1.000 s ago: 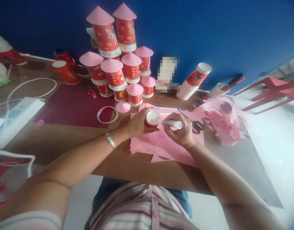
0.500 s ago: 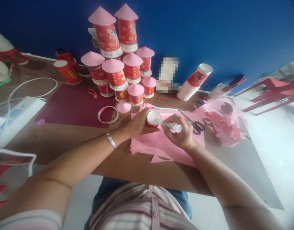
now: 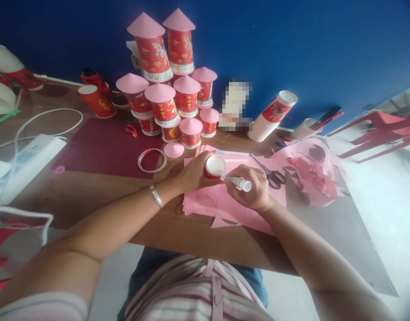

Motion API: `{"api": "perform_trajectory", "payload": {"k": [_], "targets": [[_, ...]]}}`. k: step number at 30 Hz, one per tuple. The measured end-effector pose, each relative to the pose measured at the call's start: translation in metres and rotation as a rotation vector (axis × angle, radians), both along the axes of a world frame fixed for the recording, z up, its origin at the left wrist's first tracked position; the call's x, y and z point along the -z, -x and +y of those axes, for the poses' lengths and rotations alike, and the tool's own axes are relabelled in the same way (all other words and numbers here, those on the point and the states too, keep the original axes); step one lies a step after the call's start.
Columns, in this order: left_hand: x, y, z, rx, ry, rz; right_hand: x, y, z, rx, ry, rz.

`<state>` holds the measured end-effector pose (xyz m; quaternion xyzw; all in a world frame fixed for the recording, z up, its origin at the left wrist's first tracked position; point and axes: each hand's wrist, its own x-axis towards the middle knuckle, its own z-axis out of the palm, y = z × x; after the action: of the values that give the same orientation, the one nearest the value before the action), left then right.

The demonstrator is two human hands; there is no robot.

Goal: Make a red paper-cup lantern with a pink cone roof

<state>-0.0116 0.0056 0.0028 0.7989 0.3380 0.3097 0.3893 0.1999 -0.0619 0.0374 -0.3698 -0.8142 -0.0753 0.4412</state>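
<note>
My left hand is wrapped round a small red paper cup, its white end facing up. In my right hand is a white pen-like tube with dark print. Its narrow pale tip touches or nearly touches the cup's right rim; I cannot tell which. Both hands are over a stack of pink paper with cut edges and curved outlines. Black-handled scissors lie just right of my right hand.
Red cups with pink cone tops stand stacked at the back. A loose pink cone and a white ring lie left. Pink scraps are heaped right. White cups lean near the blue wall; a power strip sits far left.
The white tube's tip has shifted slightly along the cup's rim toward me, and the tube lies a little flatter. My left hand keeps its grip on the cup. The whole view has shifted slightly.
</note>
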Motion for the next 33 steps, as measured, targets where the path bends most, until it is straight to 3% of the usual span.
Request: {"api": "perform_trajectory", "payload": {"k": [3,8,12,16,19,22,27,33], "targets": [[0.0,0.0,0.0,0.01,0.007,-0.012,0.002,0.001,0.001,0.047,-0.033,-0.013],[-0.002,0.0,-0.001,0.015,0.006,-0.015,0.001,0.005,0.002,-0.009,-0.087,-0.017],[-0.001,0.0,0.0,-0.013,-0.043,-0.005,-0.002,0.001,-0.001,-0.071,0.061,0.067],[0.003,-0.001,0.002,-0.05,-0.092,-0.012,-0.001,-0.007,0.002,0.066,0.281,0.329],[0.001,-0.001,0.0,0.019,-0.006,-0.096,0.003,-0.011,0.012,0.078,0.457,0.644],[-0.004,0.0,-0.003,0.13,0.075,-0.172,0.006,-0.013,0.022,0.056,0.53,0.828],[-0.009,0.001,-0.005,0.233,0.075,-0.127,0.006,-0.013,0.028,0.04,0.569,0.896],[0.0,-0.007,-0.007,0.12,0.096,-0.075,-0.001,-0.011,0.024,0.046,0.602,0.856]]}}
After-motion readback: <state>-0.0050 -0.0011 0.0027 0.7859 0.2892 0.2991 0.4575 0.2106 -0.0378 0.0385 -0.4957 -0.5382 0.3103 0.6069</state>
